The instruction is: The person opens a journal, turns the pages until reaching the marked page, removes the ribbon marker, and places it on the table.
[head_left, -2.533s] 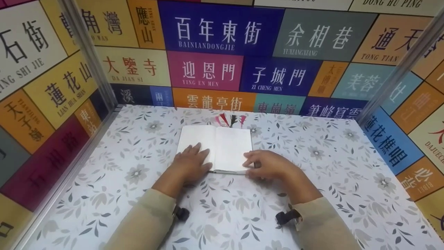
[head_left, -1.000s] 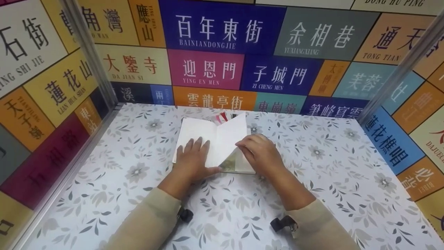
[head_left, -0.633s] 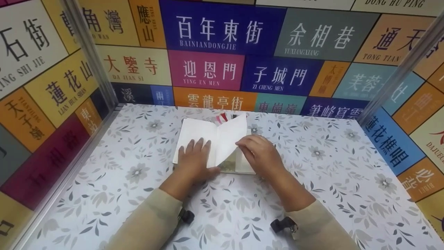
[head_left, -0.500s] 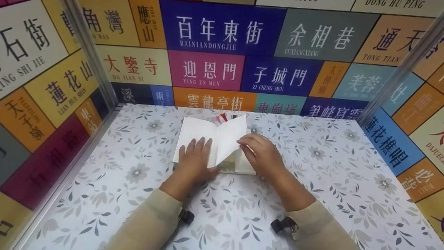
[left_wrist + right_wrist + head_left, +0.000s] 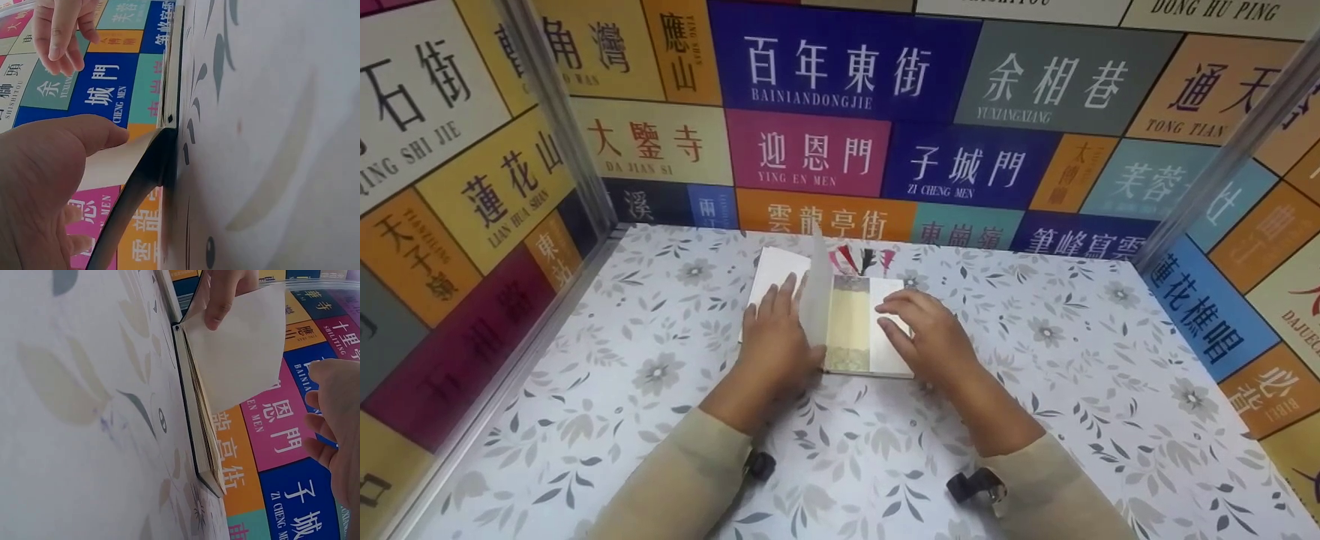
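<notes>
A small book [image 5: 891, 356] lies open on the table. One white book page [image 5: 813, 304] stands nearly upright by its fold. My left hand [image 5: 772, 330] has its fingers over the left side, with the thumb against the standing page, keeping it between thumb and fingers. In the left wrist view, the dark cover [image 5: 126, 202] rises from the table on that side. My right hand [image 5: 930, 334] hovers at the book's right edge, fingers loosely bent and holding nothing. Uncovered on the right side is a pale yellow printed strip [image 5: 849, 319] beside white paper.
Red, pink and black tassels [image 5: 868, 260] lie behind the book's top edge. The table [image 5: 660, 450] has a white leaf-and-flower covering. Colourful panels with Chinese street names [image 5: 840, 60] wall in the back and both sides. Each wrist wears a small black device [image 5: 975, 486].
The right hand has let go of the page it was lifting. That page has swung left to upright against the left thumb, uncovering the yellow strip. The left hand has stayed on the left side.
</notes>
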The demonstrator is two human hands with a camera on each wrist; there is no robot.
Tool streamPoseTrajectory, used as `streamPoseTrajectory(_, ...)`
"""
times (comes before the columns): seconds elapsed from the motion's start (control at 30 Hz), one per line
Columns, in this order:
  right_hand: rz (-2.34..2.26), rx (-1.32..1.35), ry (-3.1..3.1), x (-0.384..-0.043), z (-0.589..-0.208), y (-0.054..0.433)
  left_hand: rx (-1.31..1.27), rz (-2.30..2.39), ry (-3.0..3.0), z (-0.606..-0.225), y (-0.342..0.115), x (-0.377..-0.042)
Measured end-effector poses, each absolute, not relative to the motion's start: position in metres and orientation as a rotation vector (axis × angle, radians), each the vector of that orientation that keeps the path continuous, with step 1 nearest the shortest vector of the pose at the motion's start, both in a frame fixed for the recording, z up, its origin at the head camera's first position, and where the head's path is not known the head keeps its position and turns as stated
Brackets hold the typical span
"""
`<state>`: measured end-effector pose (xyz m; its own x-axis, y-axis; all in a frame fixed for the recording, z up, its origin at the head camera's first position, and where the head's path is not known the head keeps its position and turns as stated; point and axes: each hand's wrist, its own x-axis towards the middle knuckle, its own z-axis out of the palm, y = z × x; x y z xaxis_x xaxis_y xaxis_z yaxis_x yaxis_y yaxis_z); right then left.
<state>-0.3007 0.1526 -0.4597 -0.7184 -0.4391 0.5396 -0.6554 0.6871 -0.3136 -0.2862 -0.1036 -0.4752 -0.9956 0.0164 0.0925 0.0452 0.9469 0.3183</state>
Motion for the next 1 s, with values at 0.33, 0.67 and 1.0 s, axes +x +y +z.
streamPoseTrajectory(0.33, 0.693, 0.871, -2.472, -0.3, -0.462, 0.152, -0.087, -0.59, -2.863, -0.468, -0.107, -0.283)
streamPoseTrajectory(0.67, 0.695, 0.753, -2.648, -0.308, -0.462, 0.155, -0.12, -0.411, -2.92, -0.467, -0.115, -0.289)
streamPoseTrajectory(1.0, 0.529, 0.807, -3.027, -0.335, -0.467, 0.147, -0.195, -0.327, -3.106, -0.477, -0.117, -0.289)
